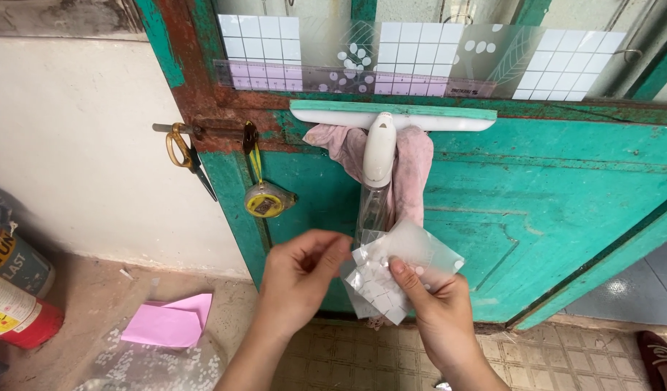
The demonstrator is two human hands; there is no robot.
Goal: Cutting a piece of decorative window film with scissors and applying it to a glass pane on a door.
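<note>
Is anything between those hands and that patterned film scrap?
Nothing visible: the left hand and right hand both already pinch the film scrap, in front of the squeegee.

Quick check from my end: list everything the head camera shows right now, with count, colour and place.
film piece: 1, clear with white squares, held between both hands
squeegee: 1, white with a green blade, hung on the door below the glass
cloth: 1, pink, draped behind the squeegee
scissors: 1, yellow handles, hung on the door latch
tape measure: 1, yellow, hung beside the scissors
door: 1, teal, worn, patterned film on its glass
ruler: 1, clear, across the bottom of the glass
paper: 1, pink, on the floor at left
cans: 2, at the left edge
left hand: 1, pinching the film's left edge
right hand: 1, gripping the film from below
</note>
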